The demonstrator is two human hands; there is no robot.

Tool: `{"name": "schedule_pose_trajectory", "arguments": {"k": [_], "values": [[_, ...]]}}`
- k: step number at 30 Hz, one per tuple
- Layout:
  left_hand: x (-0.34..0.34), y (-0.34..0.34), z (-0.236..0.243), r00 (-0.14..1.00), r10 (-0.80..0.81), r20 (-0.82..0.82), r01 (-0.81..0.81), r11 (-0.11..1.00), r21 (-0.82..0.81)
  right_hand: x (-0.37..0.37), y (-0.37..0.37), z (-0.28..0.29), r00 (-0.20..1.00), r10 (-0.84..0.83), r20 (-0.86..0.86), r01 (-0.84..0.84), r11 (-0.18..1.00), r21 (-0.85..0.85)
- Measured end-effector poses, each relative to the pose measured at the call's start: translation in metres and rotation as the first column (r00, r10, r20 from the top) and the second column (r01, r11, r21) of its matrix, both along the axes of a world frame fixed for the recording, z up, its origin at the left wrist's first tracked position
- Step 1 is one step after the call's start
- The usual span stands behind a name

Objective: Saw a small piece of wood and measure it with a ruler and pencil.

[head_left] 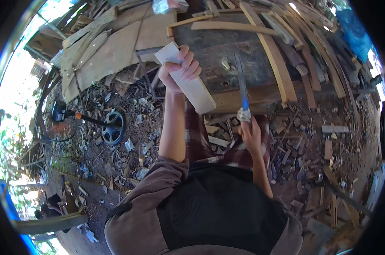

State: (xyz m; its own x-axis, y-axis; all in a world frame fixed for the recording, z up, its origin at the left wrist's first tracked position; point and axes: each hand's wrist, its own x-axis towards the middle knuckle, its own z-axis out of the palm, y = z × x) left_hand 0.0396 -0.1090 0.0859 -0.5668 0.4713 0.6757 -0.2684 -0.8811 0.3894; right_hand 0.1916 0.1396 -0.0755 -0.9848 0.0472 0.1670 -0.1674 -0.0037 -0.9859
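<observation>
Black shirt front (218,208): nearest, this side of the table (207,46).
Left hand (182,68): grip wrapped round pale wood block (194,92), above the table's near edge.
Right hand (251,132): grip closed on handle (244,114); long blade (241,78) points over the table.
Blade risk: a stray swing could cut the left hand.
Block risk: loose hold might let it twist.

From here I can read no words, numbers or signs: none on the pale board (193,92), none on the long blade (242,81), none on the clear plastic bag (170,6) or the blue sheet (354,35).
</observation>
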Motion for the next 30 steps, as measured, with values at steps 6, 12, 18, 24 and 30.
{"name": "schedule_pose_trajectory", "arguments": {"k": [6, 12, 18, 24, 30], "values": [[0.016, 0.047, -0.063, 0.895, 0.043, 0.445, -0.112, 0.985, 0.129, 0.011, -0.031, 0.057, 0.975, 0.191, 0.114, -0.124, 0.892, -0.435], [0.019, 0.052, -0.069, 0.875, 0.111, 0.472, -0.205, 0.967, 0.153, 0.000, -0.041, 0.060, 0.995, -0.052, 0.086, 0.082, 0.917, -0.391], [0.015, 0.065, -0.050, 0.829, 0.300, 0.472, -0.326, 0.945, -0.028, -0.013, -0.029, 0.086, 0.977, 0.003, 0.212, 0.105, 0.862, -0.497], [0.010, 0.062, -0.057, 0.762, 0.551, 0.341, -0.432, 0.824, -0.365, -0.023, -0.025, 0.093, 0.973, -0.078, 0.218, 0.169, 0.882, -0.440], [0.036, 0.051, -0.043, 0.616, 0.787, 0.044, -0.341, 0.317, -0.885, -0.041, -0.012, 0.088, 0.958, -0.220, 0.182, 0.274, 0.887, -0.371]]}}
